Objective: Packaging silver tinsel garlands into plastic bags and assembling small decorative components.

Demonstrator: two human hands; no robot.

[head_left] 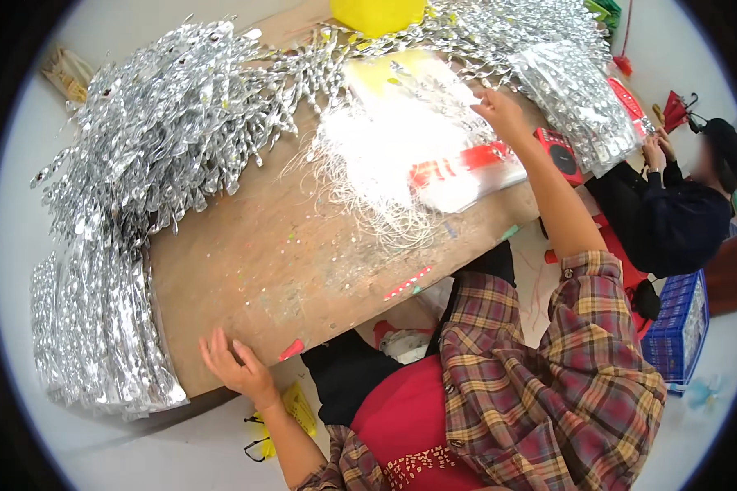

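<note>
My left hand [236,370] rests at the table's near left edge, fingers spread and holding nothing. My right hand [504,114] is stretched out over the far right part of the table [237,278], fingers curled together. It is at the edge of clear plastic bags [458,176] with a red printed band, next to silver twisted foil strands [434,78]. Whatever its fingertips grip is too small to make out. Glare whitens the middle of the bags. A tangle of thin white strings [397,225] spills from them toward me.
Silver foil strands [172,123] are heaped at the left, with more strands [98,327] hanging over the left edge. A yellow container [377,15] stands at the back. At the right are bagged strands [581,102], a red radio [558,155], a seated co-worker [671,213] and a blue crate [675,327].
</note>
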